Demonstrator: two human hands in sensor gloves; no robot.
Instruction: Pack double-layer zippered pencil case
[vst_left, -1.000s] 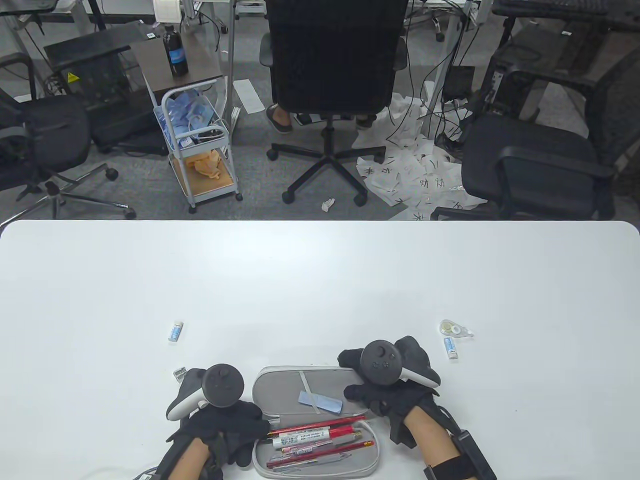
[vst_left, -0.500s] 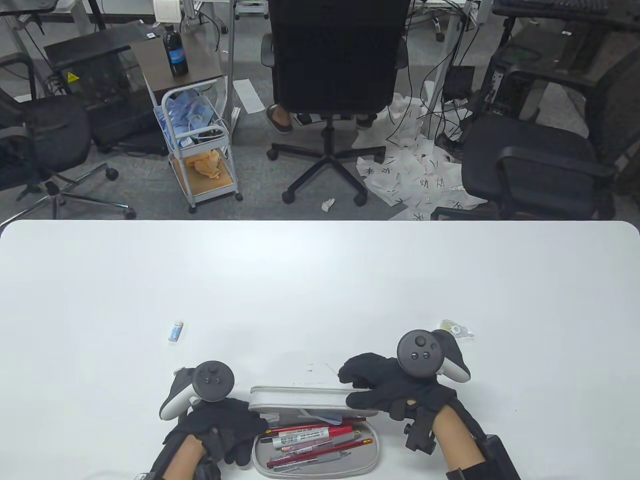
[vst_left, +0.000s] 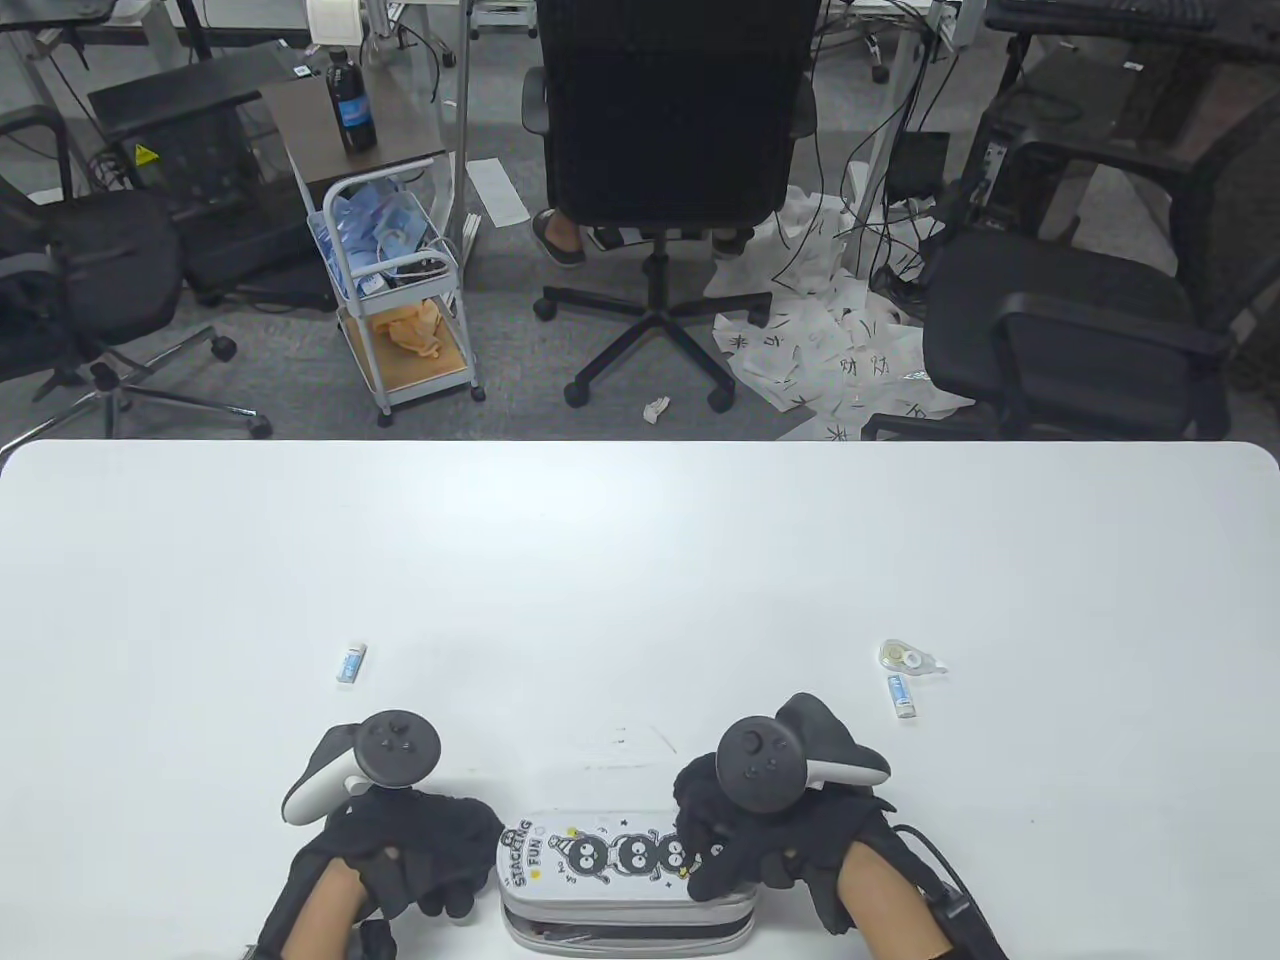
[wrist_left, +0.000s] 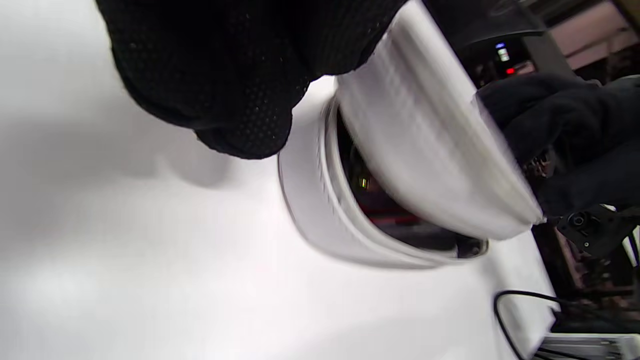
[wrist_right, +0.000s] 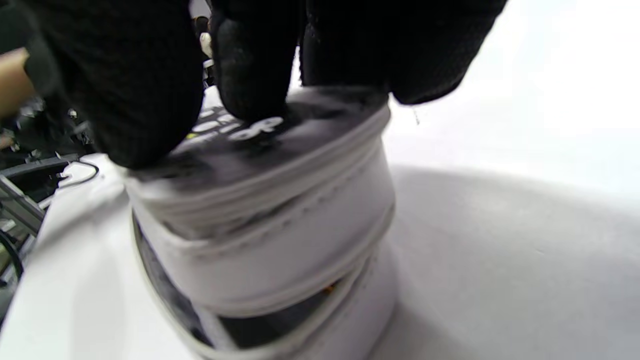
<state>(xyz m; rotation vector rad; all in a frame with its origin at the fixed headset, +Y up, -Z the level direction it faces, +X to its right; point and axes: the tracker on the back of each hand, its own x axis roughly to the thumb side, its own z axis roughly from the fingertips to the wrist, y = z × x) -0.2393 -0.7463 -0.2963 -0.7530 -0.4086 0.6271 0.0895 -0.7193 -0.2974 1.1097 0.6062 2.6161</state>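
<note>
At the near edge of the white table (vst_left: 640, 560), a white zippered pencil case printed with black cartoon figures and the words "STACKING FUN" (vst_left: 600, 860) is seen lying flat, its printed lid folded down over the lower layer. The lid is not zipped: in the left wrist view a dark gap is left between lid and base, and red pens (wrist_left: 390, 217) can be made out inside, blurred. The right end of the lid is pressed down by the right hand in a black sensor glove (vst_left: 770, 850), whose fingertips (wrist_right: 250, 75) are laid on the printed top and over its edge; the fingers are bent over the case rather than clamped round it. The left hand, gloved likewise (vst_left: 410, 850), is rested just beside the left end of the case, its fingers loosely curled and nothing held in them; whether the case is touched cannot be told.

Farther back, a small blue-and-white eraser (vst_left: 351, 663) is placed on the left of the table. On the right, a second blue-and-white eraser (vst_left: 902, 695) is lain near a clear correction-tape dispenser (vst_left: 910, 657).

Beyond the table, a black office chair (vst_left: 670, 130) is seen.
</note>
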